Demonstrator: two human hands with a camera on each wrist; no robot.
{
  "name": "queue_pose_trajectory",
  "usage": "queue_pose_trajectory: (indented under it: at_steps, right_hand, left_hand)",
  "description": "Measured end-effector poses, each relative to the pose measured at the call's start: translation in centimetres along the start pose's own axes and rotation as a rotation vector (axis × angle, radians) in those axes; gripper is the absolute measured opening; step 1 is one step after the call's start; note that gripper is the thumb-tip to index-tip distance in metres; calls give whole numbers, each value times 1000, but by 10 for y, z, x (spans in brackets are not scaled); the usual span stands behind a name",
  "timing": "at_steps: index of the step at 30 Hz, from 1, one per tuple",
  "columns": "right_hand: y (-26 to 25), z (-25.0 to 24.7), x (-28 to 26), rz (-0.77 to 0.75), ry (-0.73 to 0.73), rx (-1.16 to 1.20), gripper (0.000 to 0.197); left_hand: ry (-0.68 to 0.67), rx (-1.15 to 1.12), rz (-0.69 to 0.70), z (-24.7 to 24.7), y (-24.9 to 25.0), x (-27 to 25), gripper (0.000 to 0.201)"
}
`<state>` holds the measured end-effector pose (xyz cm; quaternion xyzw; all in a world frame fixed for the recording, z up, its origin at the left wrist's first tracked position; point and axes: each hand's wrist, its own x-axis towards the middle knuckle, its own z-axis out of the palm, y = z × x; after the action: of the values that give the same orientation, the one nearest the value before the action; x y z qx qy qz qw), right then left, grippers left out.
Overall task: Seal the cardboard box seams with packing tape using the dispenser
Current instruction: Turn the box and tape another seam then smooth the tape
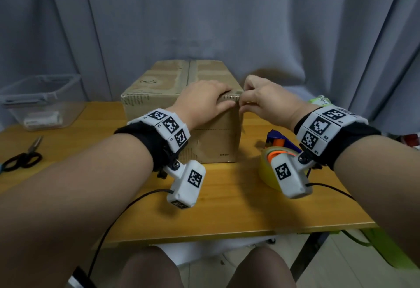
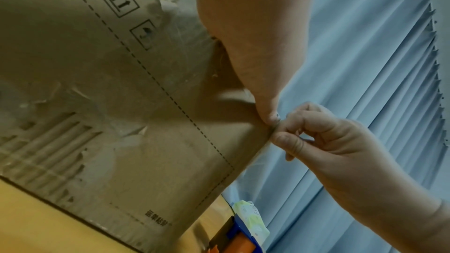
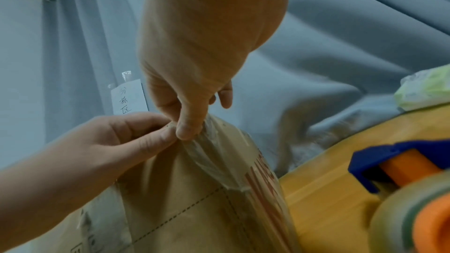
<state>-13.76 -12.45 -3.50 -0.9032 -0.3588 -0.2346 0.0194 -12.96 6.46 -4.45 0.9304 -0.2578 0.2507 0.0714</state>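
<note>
A worn cardboard box [image 1: 181, 88] stands on the wooden table [image 1: 227, 208]. My left hand [image 1: 227, 100] lies over its near right top corner, fingers on the top and thumb on the front face, holding that corner. My right hand [image 1: 244, 101] meets it there from the right. In the right wrist view the right hand [image 3: 187, 128] pinches a clear tape strip [image 3: 214, 157] that runs down the box's corner edge. The blue and orange tape dispenser [image 1: 279, 149] with its yellowish roll lies on the table right of the box, untouched.
A clear plastic bin [image 1: 43, 101] sits at the table's back left and black scissors [image 1: 22, 156] lie at the left edge. A green and white packet [image 1: 321, 101] lies behind the right hand. Grey curtains hang behind. Cables trail over the front edge.
</note>
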Motion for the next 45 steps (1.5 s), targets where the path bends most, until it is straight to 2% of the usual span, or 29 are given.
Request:
queue_pose_trajectory:
  at_steps: [6,10,14,16,18,21,24,27,29,32,35,37,39,41,43,45]
  right_hand:
    - [-7,24,-9,89,169,172,13]
    - [-9,34,-6,289,288,430,51]
    - [-3,44,-2,301,305,547,50]
    - [0,50,1,312,294,644,51]
    - [1,55,1,297,264,687,62]
    - [2,70,-7,349,101,763,91]
    - [3,94,-19,364,-37,663,100]
    - [3,93,-18,394,-23,625,92]
    - [4,82,-13,398,-20,661,91]
    - [11,66,-6,363,-43,645,112]
    - [12,57,-3,340,-76,556,136]
    - [8,58,-4,345,-89,591,142]
    - [4,62,-5,346,-71,678,140]
    - [1,62,-7,344,-17,754,131]
    - [0,61,-7,325,72,787,114]
    - [-1,58,-3,303,145,697,100]
  left_hand:
    - [33,4,-16,0,-1,-4,43]
    - [53,12,-2,0,0,-6,43]
    - [73,30,13,1,0,-7,41]
    - [76,25,10,1,0,-8,40]
    - [88,5,16,1,0,-9,40]
    - [132,-5,35,6,1,-12,41]
    - [166,87,36,16,4,-15,48]
    - [191,247,15,25,12,-15,66]
    - [192,309,9,24,20,-9,70]
    - [126,380,76,19,24,2,71]
    - [106,482,132,18,23,5,84]
    - [57,589,126,24,22,-1,96]
    - [73,628,83,30,23,-8,101]
    - [139,547,91,29,23,-9,85]
    - [167,396,120,20,23,-2,55]
    - [138,264,100,8,22,5,39]
